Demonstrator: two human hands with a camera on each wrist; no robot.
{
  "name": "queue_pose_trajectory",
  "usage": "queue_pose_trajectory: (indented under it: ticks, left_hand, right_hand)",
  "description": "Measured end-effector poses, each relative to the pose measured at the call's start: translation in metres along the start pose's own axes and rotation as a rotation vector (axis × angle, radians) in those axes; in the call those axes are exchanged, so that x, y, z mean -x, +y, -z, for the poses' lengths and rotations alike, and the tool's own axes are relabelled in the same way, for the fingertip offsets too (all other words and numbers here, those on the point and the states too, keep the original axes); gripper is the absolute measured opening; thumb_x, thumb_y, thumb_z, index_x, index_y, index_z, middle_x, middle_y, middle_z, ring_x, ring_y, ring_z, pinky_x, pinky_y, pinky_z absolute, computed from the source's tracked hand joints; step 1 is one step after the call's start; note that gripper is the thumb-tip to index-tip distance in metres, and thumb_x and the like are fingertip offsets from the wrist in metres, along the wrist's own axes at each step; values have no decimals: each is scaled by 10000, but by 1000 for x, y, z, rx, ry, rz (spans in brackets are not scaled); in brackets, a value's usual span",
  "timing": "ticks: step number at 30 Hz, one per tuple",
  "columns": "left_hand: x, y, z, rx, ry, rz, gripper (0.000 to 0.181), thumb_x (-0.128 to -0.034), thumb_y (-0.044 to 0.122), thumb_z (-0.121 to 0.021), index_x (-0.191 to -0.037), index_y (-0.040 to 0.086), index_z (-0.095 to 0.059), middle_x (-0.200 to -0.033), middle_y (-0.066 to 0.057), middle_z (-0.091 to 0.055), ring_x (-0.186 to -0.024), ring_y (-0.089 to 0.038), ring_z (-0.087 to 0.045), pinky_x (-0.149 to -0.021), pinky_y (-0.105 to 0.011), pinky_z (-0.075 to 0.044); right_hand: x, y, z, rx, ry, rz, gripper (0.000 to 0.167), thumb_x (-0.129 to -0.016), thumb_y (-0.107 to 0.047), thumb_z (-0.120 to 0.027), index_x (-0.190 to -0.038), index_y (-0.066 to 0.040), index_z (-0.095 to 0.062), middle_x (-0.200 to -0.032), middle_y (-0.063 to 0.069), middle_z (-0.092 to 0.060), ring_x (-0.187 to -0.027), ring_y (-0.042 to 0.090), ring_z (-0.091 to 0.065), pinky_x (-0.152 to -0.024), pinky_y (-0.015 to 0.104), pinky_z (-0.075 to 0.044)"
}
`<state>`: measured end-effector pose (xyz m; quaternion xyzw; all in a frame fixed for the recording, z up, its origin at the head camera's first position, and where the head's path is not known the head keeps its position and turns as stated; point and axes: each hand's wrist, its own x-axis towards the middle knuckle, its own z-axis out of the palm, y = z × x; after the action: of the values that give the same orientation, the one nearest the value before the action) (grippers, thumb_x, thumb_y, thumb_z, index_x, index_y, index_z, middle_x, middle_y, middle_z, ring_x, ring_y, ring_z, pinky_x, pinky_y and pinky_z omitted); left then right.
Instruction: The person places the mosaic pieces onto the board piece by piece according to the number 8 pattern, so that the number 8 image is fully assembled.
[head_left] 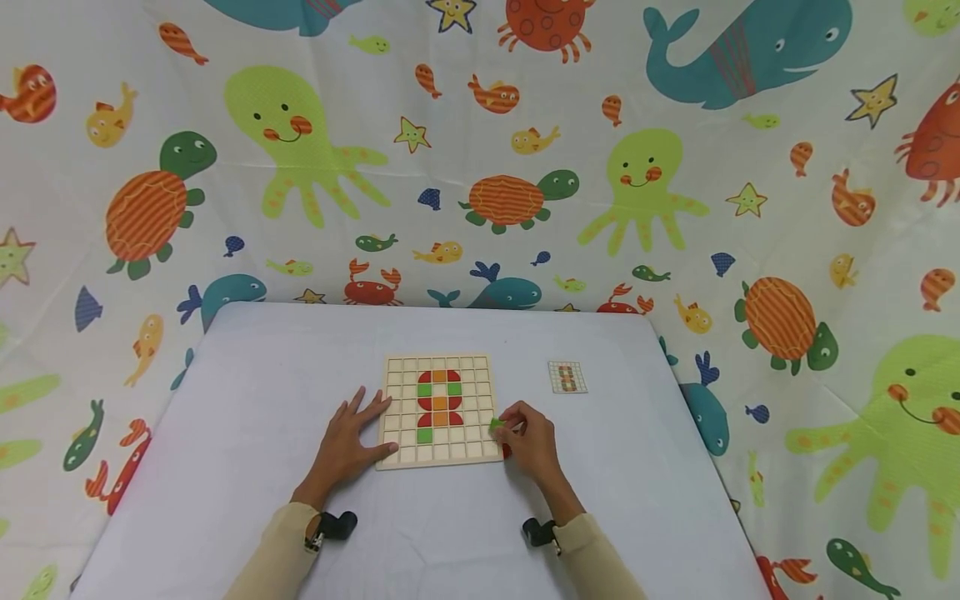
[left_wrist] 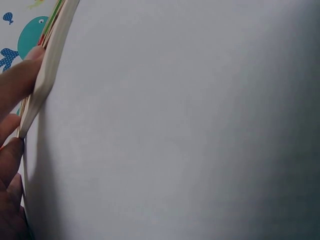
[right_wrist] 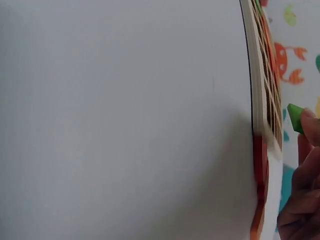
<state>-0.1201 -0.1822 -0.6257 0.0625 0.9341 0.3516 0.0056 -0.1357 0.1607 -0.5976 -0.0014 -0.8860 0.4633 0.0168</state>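
A wooden grid board [head_left: 472,454] lies on the table with red, orange and green pieces forming a pattern in its middle squares. The lowest piece is a lone green square [head_left: 424,436] at the pattern's left. Along the board's left side rests my left hand [head_left: 343,448], fingers spread and thumb on the near left corner. My right hand [head_left: 534,444] pinches a small green tile [right_wrist: 295,118] between thumb and fingers, just beyond the board's right edge. Partly hidden under that hand are red pieces [right_wrist: 260,160] and an orange piece [right_wrist: 257,222], lying beside the board.
A small card [head_left: 567,377] printed with a coloured grid pattern lies right of the board's far corner. White cloth covers the table [head_left: 285,358]. A curtain [head_left: 465,275] with sea animals hangs behind and beside it.
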Motion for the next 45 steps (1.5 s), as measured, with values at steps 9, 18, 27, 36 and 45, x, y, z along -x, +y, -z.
queue_pose_trajectory:
  ticks: [9, 18, 27, 36, 45]
  left_hand:
    - [0, 1, 0, -3, -6, 14, 891, -824, 412, -903, -1582, 144, -520, -1695, -127, -410, -1641, -447, -197, -1332, -671, -111]
    - [1, 3, 1, -6, -4, 14, 894, -821, 416, -903, -1582, 144, -521, -1693, -129, -413, -1639, -450, -200, -1329, -677, -116]
    - [0, 3, 1, -7, -5, 18, 901, -824, 415, -905, -1589, 148, -511, -1699, -125, -405, -1643, -440, -196, -1332, -673, -111]
    - [1, 3, -1, -11, -8, 14, 889, -828, 408, -903, -1584, 143, -518, -1696, -127, -408, -1644, -438, -193, -1336, -664, -110]
    - [1, 2, 0, -15, -9, 17, 895, -829, 427, -901, -1584, 138, -516, -1705, -133, -395, -1642, -442, -194, -1332, -669, -111]
  right_hand:
    - [4, -27, -39, 48, -105, 10, 176, -875, -177, -882, -932, -221, -721, -782, -79, -658, -676, 94, -519, -571, 208, -392]
    - [2, -36, -55, 226, -76, 16, 164, -880, -228, -883, -936, -220, -729, -736, -110, -598, -700, 70, -517, -596, 227, -378]
    - [2, -46, -54, 272, -107, 18, 79, -889, -189, -870, -913, -214, -799, -809, -87, -630, -773, 90, -547, -640, 236, -425]
    - [0, -32, -32, 134, -112, 67, 135, -885, -107, -846, -995, -185, -837, -799, -76, -725, -724, 68, -575, -616, 226, -443]
    - [-4, -1, 6, 75, 29, 9, 98, -922, -104, -810, -980, -182, -827, -799, -10, -730, -631, 77, -592, -522, 226, -492]
